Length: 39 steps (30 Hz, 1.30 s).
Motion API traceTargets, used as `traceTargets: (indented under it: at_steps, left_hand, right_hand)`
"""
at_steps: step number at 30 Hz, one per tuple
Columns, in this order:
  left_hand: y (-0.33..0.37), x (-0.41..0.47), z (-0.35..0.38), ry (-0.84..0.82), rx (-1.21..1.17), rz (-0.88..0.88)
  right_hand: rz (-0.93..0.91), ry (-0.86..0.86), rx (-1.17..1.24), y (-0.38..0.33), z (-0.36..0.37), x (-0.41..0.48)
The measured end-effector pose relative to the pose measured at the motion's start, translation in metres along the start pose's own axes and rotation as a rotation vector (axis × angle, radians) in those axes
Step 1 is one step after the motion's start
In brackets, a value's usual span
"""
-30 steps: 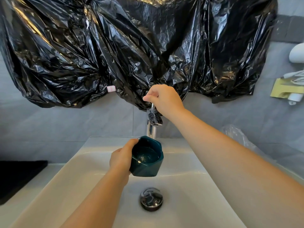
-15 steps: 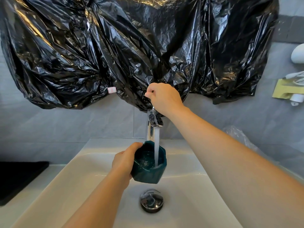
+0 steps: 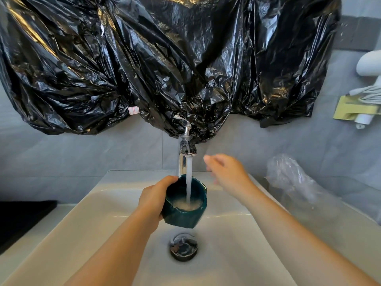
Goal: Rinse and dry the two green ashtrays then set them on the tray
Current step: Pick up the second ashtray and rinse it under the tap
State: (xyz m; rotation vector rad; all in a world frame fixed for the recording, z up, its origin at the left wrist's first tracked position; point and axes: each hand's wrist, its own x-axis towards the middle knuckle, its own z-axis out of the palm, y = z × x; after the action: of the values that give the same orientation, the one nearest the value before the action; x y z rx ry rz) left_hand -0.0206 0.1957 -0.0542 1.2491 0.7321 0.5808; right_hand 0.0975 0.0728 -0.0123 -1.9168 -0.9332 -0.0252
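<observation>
A dark green faceted ashtray (image 3: 185, 215) is held over the white sink (image 3: 86, 223) by my left hand (image 3: 153, 198), which grips its left side. Water runs from the chrome faucet (image 3: 186, 149) straight into the ashtray and foams at its bottom. My right hand (image 3: 226, 171) hovers to the right of the faucet spout, fingers spread and blurred, holding nothing. Only one ashtray is in view, and no tray shows.
A black plastic sheet (image 3: 165, 62) hangs over the wall above the faucet. The chrome drain plug (image 3: 183, 246) sits below the ashtray. A crumpled clear plastic bag (image 3: 292, 178) lies on the right counter; a black mat (image 3: 22, 219) lies at the left.
My right hand has let go of the faucet handle and dropped down to the right. Water started flowing and now fills the ashtray, which my left hand keeps under the stream.
</observation>
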Motion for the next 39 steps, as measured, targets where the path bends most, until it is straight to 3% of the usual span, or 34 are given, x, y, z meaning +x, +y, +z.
traceTargets:
  at_steps: [3, 13, 17, 20, 24, 30, 39]
  left_hand:
    - [0.004, -0.002, -0.001, 0.029, 0.020, 0.053]
    - [0.011, -0.010, -0.008, 0.245, 0.641, 0.530]
    - [0.015, -0.012, -0.016, 0.416, 0.746, 0.715]
    - [0.017, -0.012, -0.019, 0.474, 0.761, 0.756]
    - [0.017, -0.010, -0.018, 0.412, 0.620, 0.681]
    - [0.014, -0.001, -0.011, 0.214, 0.165, 0.286]
    - [0.003, -0.002, 0.001, 0.070, -0.015, 0.025]
  right_hand:
    - [0.101, -0.122, -0.019, 0.020, 0.010, -0.018]
    - [0.013, 0.018, -0.127, 0.026, 0.000, -0.019]
    - [-0.013, 0.004, -0.183, 0.023, 0.000, -0.019]
    - [-0.030, -0.010, -0.200, 0.022, 0.001, -0.019]
    - [-0.030, -0.036, -0.216, 0.022, 0.000, -0.021]
    - [0.007, -0.074, -0.161, 0.021, 0.001, -0.022]
    - [0.178, -0.301, -0.018, 0.014, 0.009, -0.028]
